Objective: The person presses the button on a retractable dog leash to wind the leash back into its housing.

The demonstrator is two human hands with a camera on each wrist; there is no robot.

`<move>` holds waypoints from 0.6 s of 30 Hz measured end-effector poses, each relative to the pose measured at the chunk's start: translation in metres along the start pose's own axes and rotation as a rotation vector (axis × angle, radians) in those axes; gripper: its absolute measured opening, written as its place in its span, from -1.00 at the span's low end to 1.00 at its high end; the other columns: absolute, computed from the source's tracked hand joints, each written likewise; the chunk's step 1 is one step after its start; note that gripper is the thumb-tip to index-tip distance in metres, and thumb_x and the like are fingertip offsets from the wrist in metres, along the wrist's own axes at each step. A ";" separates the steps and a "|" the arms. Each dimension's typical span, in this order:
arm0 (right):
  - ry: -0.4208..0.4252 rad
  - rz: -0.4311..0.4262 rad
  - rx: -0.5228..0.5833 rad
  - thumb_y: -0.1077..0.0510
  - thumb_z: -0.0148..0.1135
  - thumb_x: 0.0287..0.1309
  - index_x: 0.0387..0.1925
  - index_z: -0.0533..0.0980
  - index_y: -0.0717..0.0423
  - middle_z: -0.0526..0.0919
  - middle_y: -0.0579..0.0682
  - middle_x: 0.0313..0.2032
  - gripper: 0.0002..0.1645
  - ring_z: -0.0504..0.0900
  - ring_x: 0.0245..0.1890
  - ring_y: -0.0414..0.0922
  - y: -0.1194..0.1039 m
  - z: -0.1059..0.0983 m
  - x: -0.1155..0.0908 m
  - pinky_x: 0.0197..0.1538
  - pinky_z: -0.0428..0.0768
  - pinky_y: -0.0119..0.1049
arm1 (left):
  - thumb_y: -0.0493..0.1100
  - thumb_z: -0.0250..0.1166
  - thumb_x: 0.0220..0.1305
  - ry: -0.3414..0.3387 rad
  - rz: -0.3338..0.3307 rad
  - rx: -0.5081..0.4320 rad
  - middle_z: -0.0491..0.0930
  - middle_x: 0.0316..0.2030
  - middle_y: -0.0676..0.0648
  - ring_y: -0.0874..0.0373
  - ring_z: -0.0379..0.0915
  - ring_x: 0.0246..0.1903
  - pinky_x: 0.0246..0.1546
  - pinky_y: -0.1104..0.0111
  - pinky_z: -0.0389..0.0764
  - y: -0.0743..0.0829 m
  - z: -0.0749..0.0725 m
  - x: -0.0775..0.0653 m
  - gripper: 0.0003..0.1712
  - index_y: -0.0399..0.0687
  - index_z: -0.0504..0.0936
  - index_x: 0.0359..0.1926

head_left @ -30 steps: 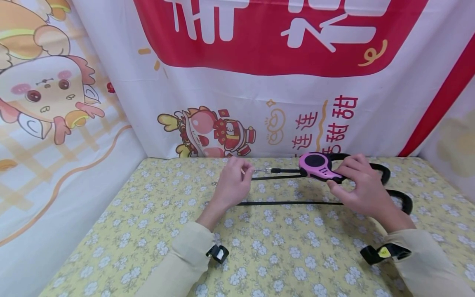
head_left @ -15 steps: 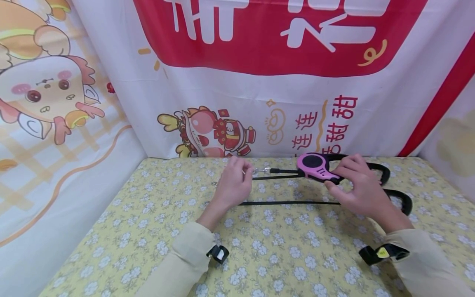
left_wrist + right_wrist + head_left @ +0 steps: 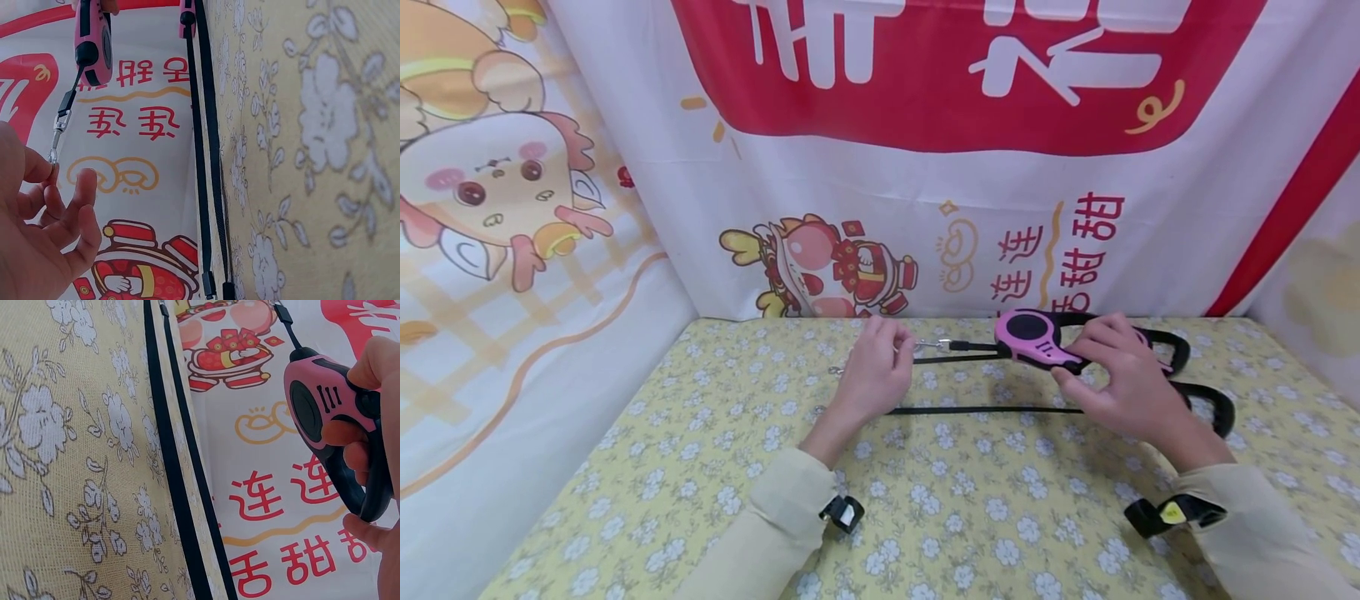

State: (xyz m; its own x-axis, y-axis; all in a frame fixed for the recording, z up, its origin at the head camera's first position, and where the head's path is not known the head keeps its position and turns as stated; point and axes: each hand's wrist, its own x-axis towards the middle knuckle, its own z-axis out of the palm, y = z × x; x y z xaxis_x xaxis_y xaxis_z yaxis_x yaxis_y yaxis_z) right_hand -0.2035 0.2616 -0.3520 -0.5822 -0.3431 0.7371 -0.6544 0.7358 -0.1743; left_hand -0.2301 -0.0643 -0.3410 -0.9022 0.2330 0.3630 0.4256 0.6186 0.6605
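Note:
My right hand (image 3: 1116, 379) grips a pink and black retractable dog leash (image 3: 1026, 335) by its handle, held above the table. In the right wrist view, fingers pass through the handle loop of this leash (image 3: 315, 394). A short black strap runs left from its case to a metal snap hook (image 3: 934, 343). My left hand (image 3: 876, 367) pinches the end of that hook between thumb and finger, as the left wrist view shows at the snap hook (image 3: 57, 134). The other left fingers are loosely bent.
Two more leashes lie on the flowered tablecloth (image 3: 955, 517), their black straps (image 3: 985, 410) stretched leftward. One black handle (image 3: 1180, 354) is behind the right hand, another handle (image 3: 1221, 408) beside the right wrist. A printed cloth (image 3: 865, 175) hangs at the table's back edge.
The right hand and the pink leash have shifted slightly left, towards the left hand, and the case has tilted a little. The left hand stays nearly still on the hook.

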 end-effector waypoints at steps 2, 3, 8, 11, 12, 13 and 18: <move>-0.005 0.004 -0.003 0.23 0.52 -0.09 -0.38 0.69 0.18 0.66 0.02 -0.31 -0.82 0.40 -0.12 -0.05 0.000 0.000 0.000 -0.10 0.33 -0.16 | -0.14 0.09 0.61 0.002 0.003 -0.001 0.48 -0.07 -0.12 0.07 0.49 -0.15 -0.10 0.26 0.64 0.000 0.000 0.000 -0.78 -0.19 0.59 -0.01; -0.006 0.005 -0.005 0.23 0.52 -0.09 -0.38 0.69 0.17 0.66 0.02 -0.31 -0.82 0.40 -0.12 -0.05 0.000 0.000 0.000 -0.10 0.33 -0.15 | -0.14 0.09 0.62 0.005 0.004 0.001 0.48 -0.08 -0.11 0.07 0.49 -0.15 -0.09 0.26 0.64 0.000 0.000 0.000 -0.78 -0.18 0.59 -0.01; -0.005 0.003 -0.006 0.23 0.52 -0.08 -0.37 0.69 0.18 0.67 0.03 -0.31 -0.82 0.40 -0.12 -0.04 -0.001 0.001 0.000 -0.10 0.34 -0.14 | -0.14 0.09 0.62 0.017 0.006 0.015 0.47 -0.08 -0.11 0.05 0.50 -0.12 -0.06 0.21 0.64 0.000 0.001 0.000 -0.79 -0.16 0.58 -0.02; -0.004 0.002 -0.004 0.23 0.53 -0.09 -0.37 0.69 0.18 0.67 0.03 -0.31 -0.82 0.41 -0.12 -0.04 -0.001 0.001 0.000 -0.10 0.34 -0.14 | -0.13 0.09 0.63 0.015 0.010 0.019 0.48 -0.06 -0.11 0.03 0.50 -0.09 -0.04 0.19 0.64 0.001 0.001 -0.001 -0.79 -0.15 0.58 -0.02; -0.005 0.002 -0.002 0.23 0.53 -0.08 -0.37 0.69 0.17 0.66 0.03 -0.31 -0.82 0.40 -0.12 -0.05 -0.001 0.001 0.000 -0.09 0.34 -0.14 | -0.13 0.08 0.63 0.014 0.011 0.020 0.48 -0.05 -0.11 0.03 0.51 -0.08 -0.03 0.19 0.64 0.001 0.001 -0.001 -0.79 -0.15 0.58 -0.01; -0.006 0.002 0.001 0.22 0.53 -0.08 -0.37 0.69 0.17 0.66 0.02 -0.30 -0.82 0.40 -0.12 -0.05 -0.002 0.001 0.000 -0.09 0.34 -0.14 | -0.13 0.09 0.64 0.013 0.011 0.020 0.48 -0.05 -0.11 0.03 0.51 -0.08 -0.03 0.18 0.64 0.002 0.001 -0.001 -0.80 -0.14 0.58 -0.01; -0.012 0.001 0.010 0.22 0.51 -0.07 -0.37 0.69 0.17 0.66 0.02 -0.30 -0.82 0.39 -0.11 -0.05 -0.003 0.002 0.000 -0.09 0.32 -0.14 | -0.15 0.11 0.63 0.012 0.006 0.019 0.48 -0.05 -0.11 0.02 0.51 -0.07 -0.03 0.17 0.63 0.004 0.002 -0.002 -0.82 -0.14 0.57 -0.01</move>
State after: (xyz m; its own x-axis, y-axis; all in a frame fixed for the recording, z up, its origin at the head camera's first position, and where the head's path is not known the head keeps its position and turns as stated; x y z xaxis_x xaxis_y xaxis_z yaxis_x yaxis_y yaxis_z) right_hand -0.2027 0.2588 -0.3525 -0.5885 -0.3491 0.7292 -0.6584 0.7303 -0.1818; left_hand -0.2271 -0.0608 -0.3408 -0.8987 0.2281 0.3745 0.4294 0.6315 0.6456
